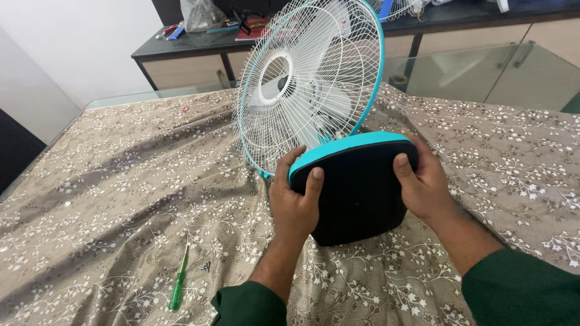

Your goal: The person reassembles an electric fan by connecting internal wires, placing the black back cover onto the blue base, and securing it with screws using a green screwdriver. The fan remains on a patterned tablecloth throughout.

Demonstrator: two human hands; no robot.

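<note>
Resting between both hands' grip: fan base (pixel 356 193)

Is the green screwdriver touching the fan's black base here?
Apart. The head view shows the green screwdriver lying on the floral cloth, with plain cloth and the left hand between it and the fan's black base.

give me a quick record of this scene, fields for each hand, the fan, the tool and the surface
left hand: left hand grips the left edge of the fan's black, teal-rimmed base, thumb on the underside
right hand: right hand grips the base's right edge
fan: white wire-grille table fan with teal ring lies tipped on its side, base underside facing the camera
tool: green-handled screwdriver lies on the cloth, left of the left forearm, untouched
surface: brown floral cloth over a glass table
</note>
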